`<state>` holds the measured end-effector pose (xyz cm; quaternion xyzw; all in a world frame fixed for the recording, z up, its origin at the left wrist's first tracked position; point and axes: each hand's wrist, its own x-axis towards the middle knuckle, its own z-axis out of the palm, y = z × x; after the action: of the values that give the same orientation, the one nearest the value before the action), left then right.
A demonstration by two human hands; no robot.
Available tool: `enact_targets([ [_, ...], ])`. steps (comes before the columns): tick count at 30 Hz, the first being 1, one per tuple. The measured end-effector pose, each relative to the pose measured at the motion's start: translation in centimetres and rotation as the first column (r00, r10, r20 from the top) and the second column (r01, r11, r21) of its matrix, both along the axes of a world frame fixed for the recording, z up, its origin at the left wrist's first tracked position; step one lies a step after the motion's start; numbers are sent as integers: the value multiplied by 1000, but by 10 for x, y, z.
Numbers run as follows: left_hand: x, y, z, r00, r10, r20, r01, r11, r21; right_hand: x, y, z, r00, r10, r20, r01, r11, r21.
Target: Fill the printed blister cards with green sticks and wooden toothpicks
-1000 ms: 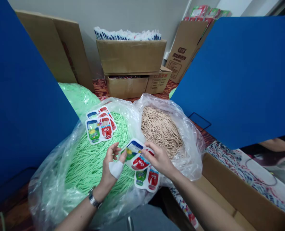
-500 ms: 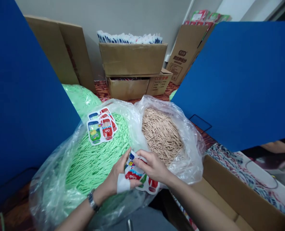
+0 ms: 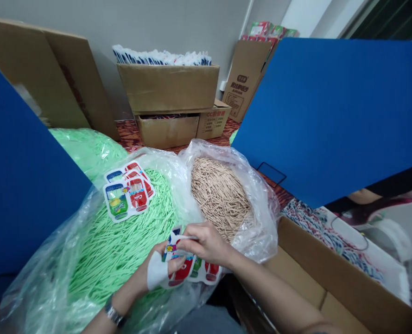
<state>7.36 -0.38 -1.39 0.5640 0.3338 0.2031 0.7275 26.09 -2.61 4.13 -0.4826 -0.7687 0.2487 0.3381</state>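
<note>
My left hand [image 3: 157, 266], with white tape around the base of its thumb, grips a printed jar-shaped pouch [image 3: 180, 276] with its thumb across the front. My right hand [image 3: 209, 245] pinches the upper edge of the same pouch; its fingertips partly hide that edge. Just right of it lies another pouch [image 3: 211, 273] with green and red jars, low in front of me. Thin green sticks [image 3: 122, 250] fill the plastic bag under my left hand. A few more pouches [image 3: 118, 202] rest in an overlapping pile on these sticks.
Right of the green sticks, a clear bag holds thin brown sticks [image 3: 219, 195]. An open cardboard box [image 3: 331, 264] stands at lower right. Blue panels [image 3: 331, 116] flank both sides. Stacked cartons [image 3: 171, 88] stand behind; part of a person's arm [image 3: 362, 195] shows at far right.
The view has swung right, so the scene sits further left. My right fingers have shifted from the pouch's front to a pinch at its upper edge. My left hand keeps its hold.
</note>
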Motion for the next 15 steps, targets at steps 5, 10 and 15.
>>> enact_targets([
  [5,8,-2,12,996,4,-94,6,995,103,1,-2,2,994,54,94,-62,994,84],
  [10,11,0,7,975,189,-116,-177,979,101,19,5,-2,983,183,-27,-185,979,-84],
  [15,8,1,0,936,331,-118,-335,942,-15,76,47,-32,894,-324,310,382,912,-151],
])
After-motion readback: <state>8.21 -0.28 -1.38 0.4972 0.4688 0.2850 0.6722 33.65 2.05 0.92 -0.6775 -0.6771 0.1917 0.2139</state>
